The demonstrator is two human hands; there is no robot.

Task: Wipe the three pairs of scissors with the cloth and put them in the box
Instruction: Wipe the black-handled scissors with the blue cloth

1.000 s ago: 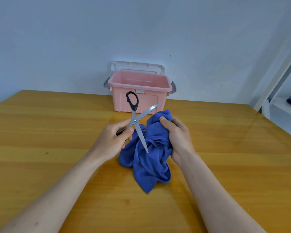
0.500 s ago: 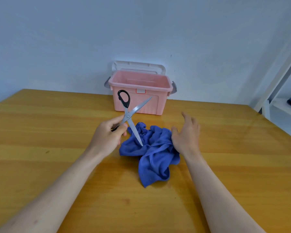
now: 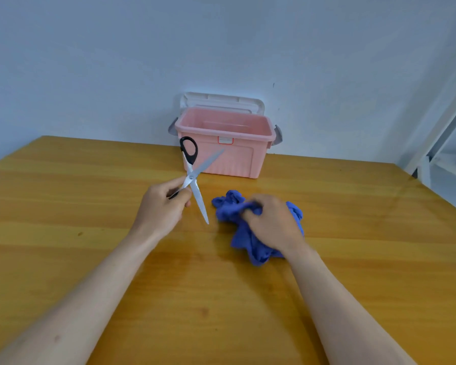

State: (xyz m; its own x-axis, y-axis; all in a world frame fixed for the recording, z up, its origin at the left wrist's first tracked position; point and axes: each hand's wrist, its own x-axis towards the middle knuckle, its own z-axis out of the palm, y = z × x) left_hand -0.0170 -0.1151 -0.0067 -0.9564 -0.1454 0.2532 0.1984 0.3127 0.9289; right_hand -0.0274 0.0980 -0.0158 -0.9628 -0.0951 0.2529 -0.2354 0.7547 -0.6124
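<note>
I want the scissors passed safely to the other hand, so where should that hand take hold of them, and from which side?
Probably the free black handle loop, reached from above and behind. The scissors are held open in the left hand, one blade pointing down towards the table, the other up towards the pink box. That upper loop lies clear of both tips.

Bright, even light, soft shadows, slight wide-angle edge bending
</note>
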